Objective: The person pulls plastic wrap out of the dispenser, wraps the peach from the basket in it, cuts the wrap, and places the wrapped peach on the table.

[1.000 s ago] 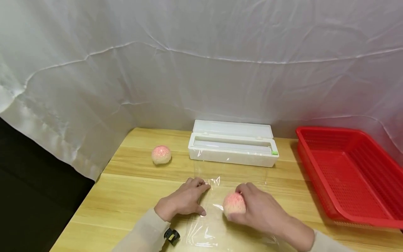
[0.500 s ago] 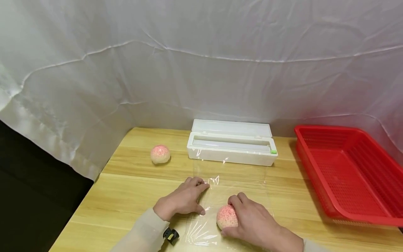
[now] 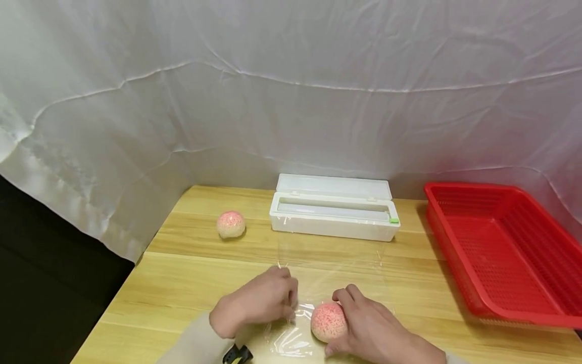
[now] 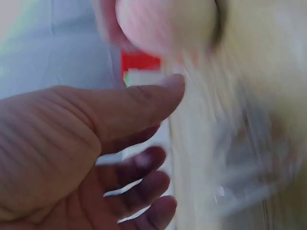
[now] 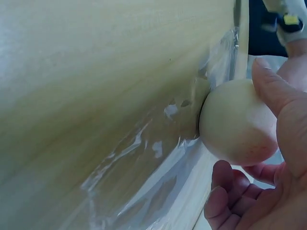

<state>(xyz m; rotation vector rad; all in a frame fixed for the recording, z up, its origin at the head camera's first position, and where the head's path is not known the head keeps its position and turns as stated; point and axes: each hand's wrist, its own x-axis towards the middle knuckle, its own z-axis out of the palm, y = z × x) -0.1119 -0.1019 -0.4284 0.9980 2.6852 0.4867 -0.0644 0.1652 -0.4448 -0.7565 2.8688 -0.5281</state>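
A pink-and-cream peach (image 3: pixel 328 322) sits on a sheet of clear cling film (image 3: pixel 293 345) spread on the wooden table. My right hand (image 3: pixel 375 326) holds this peach from its right side, thumb on the near side and fingers behind. In the right wrist view, the pale underside of the peach (image 5: pixel 235 120) lies close over wrinkled film (image 5: pixel 158 167). My left hand (image 3: pixel 261 301) hovers over the film's left edge, fingers loosely bent. The left wrist view is blurred; there my left thumb (image 4: pixel 139 105) and fingertips show no object between them.
Behind the film stands a white cling film box (image 3: pixel 334 224), lid up, with the roll inside. A second peach (image 3: pixel 231 224) sits at the back left. On the right is a red plastic basket (image 3: pixel 504 253). Grey cloth (image 3: pixel 291 121) hangs behind the table (image 3: pixel 182 283).
My right hand has brought the peach nearer and slightly left on the film. My left hand, earlier spread on the film's edge, has lifted and its fingers have drawn in.
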